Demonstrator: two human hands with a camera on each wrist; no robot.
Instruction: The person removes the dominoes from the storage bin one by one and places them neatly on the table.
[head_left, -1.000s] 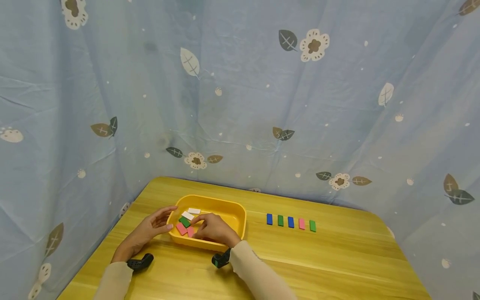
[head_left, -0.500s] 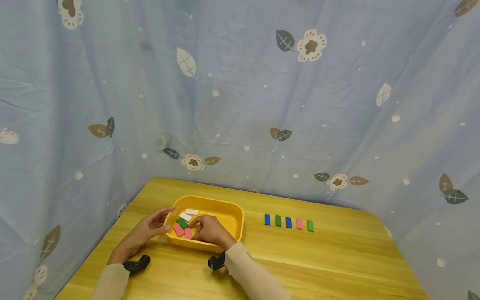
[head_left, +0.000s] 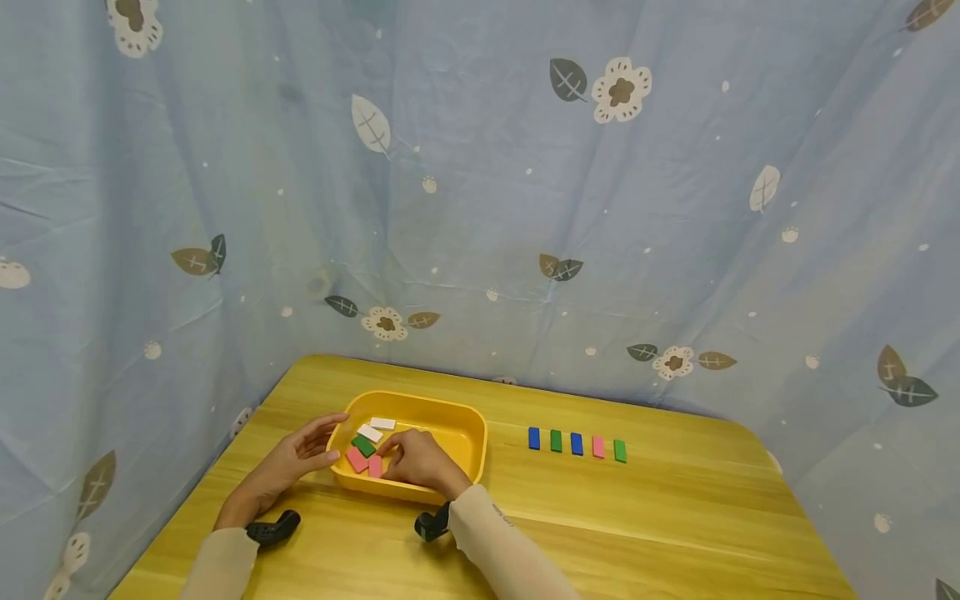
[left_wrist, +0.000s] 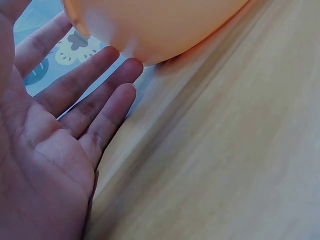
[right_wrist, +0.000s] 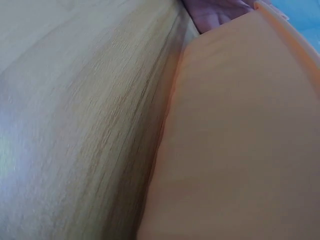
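Observation:
In the head view, my left hand (head_left: 288,467) is at the left end of a yellow plastic bin (head_left: 471,411). Its fingers touch the bin's outside, slightly bent; the left wrist view shows the palm (left_wrist: 45,145) with nothing in it. My right hand (head_left: 422,460) reaches over the near wall into the bin, fingers bent downward beside a pink block (head_left: 375,466). Its fingertips are partly hidden, so a grip on a block cannot be made out. Around it lie another pink block (head_left: 357,459), a green block (head_left: 364,446) and two white blocks (head_left: 370,433), all small and flat.
On the wooden table (head_left: 637,517), right of the bin, several small blocks stand in a spaced row: blue (head_left: 534,438), green (head_left: 556,441), blue (head_left: 577,443), pink (head_left: 598,447) and green (head_left: 620,451). A patterned blue curtain (head_left: 480,208) hangs behind.
My right hand has shifted slightly right inside the bin, so the nearer pink block shows more fully. The left hand stays at the bin's end. The head view has shifted slightly.

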